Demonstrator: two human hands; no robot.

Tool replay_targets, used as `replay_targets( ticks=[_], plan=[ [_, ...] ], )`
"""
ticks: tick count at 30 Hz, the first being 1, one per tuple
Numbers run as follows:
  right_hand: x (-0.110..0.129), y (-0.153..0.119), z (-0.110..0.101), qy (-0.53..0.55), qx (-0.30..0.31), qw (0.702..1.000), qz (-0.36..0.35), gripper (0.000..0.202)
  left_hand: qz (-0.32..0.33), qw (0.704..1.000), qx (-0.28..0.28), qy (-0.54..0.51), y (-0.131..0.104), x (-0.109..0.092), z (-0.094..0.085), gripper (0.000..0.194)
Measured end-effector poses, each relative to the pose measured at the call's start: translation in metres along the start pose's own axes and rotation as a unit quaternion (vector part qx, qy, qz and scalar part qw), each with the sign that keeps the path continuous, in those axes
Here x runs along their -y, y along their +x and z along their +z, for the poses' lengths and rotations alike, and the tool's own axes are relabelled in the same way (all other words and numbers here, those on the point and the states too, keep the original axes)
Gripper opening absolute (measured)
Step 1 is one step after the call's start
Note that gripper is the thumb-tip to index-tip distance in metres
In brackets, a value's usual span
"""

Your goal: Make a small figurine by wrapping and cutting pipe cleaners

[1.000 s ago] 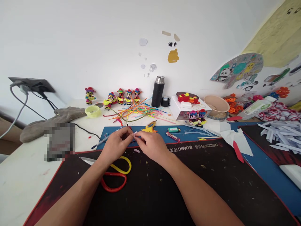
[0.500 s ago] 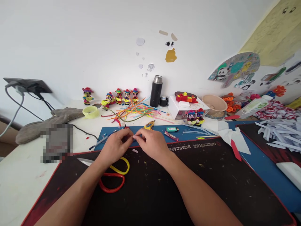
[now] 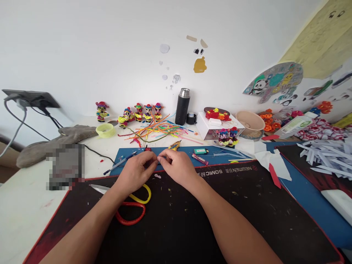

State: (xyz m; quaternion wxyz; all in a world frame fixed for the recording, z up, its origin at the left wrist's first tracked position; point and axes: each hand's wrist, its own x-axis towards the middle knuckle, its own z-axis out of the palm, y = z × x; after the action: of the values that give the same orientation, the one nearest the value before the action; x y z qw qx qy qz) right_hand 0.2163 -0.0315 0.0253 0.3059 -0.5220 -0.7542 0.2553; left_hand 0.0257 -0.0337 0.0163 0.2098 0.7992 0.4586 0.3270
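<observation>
Faces a white wall (image 3: 115, 47), with a white desk (image 3: 24, 205) running along its foot. Has a broad, red-edged black mat (image 3: 176, 227) spread over the near part of the desk, and a blue mat (image 3: 187, 151) showing past its far edge. Holds left hand (image 3: 139, 170) and right hand (image 3: 180, 170) close together near that far edge, with fingertips meeting. Has scissors (image 3: 133, 204) lying on the black mat under the left forearm (image 3: 96, 222), with blade out to the left and red and yellow handles to the right. Farther back, has a loose heap of coloured fuzzy stems (image 3: 165, 128), then to its right a white box (image 3: 205, 126), and between them an upright black bottle (image 3: 182, 108). Shows small bright figures (image 3: 148, 112) standing beyond the stems, with two more before the box. Has a yellow pointed tool (image 3: 174, 146) just past the right hand, partly hidden by it, and a pink lighter (image 3: 200, 159) on the blue mat. Has a pale pink scrap (image 3: 157, 176) lying on the black mat, just below the hands. Pinches fingers of both hands together, seemingly on a tiny pale piece (image 3: 158, 158) between the fingertips; cannot tell its shape, being mostly covered.
</observation>
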Motion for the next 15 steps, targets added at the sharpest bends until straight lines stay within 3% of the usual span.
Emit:
replay_targets(
  ticks=[8,15],
  plan=[
    [-0.0073,0.0031,0.0013,0.145,0.027,0.987,0.062,0.015,0.06,0.996,-0.012,0.059,-0.0015,0.002,0.0021,0.025],
    [-0.0068,0.0037,0.0005,0.222,0.034,0.97,0.098,0.017,-0.094,0.99,0.023,-0.107,0.0008,-0.0034,-0.0009,0.033]
  ],
)
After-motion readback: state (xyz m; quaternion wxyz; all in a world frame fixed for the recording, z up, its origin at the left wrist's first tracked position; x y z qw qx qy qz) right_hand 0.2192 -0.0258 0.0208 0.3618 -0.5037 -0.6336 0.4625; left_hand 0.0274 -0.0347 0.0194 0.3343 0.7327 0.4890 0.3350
